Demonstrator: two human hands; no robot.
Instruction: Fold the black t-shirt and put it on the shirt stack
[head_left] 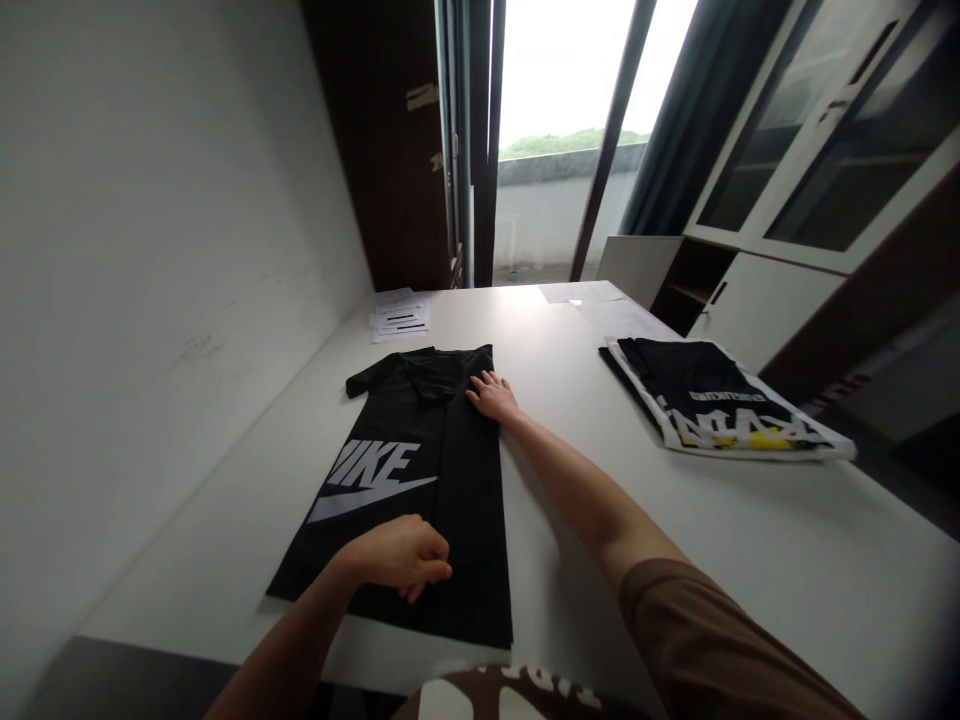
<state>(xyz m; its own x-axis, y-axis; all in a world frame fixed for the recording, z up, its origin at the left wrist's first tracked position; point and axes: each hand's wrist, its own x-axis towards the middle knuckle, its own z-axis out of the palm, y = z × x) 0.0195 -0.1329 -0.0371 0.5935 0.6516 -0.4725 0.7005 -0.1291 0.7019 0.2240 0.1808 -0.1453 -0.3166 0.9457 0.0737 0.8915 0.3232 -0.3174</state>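
A black T-shirt (471, 500) lies on the white table, with one side folded in over its front. Part of its large grey lettering and swoosh print (367, 480) shows on the left half, and a short sleeve sticks out at the upper left. My right hand (493, 397) rests flat on the shirt's upper right edge, fingers spread. Over the lower middle of the shirt is my left hand (401, 555), its fingers curled in; I see nothing held in it.
A stack of folded shirts (720, 400), black and white with a print, sits on the right of the table (585, 420). Papers (400, 316) lie at the far left by the wall, and more sheets (581, 292) at the far edge. Cabinets (787, 290) stand beyond on the right.
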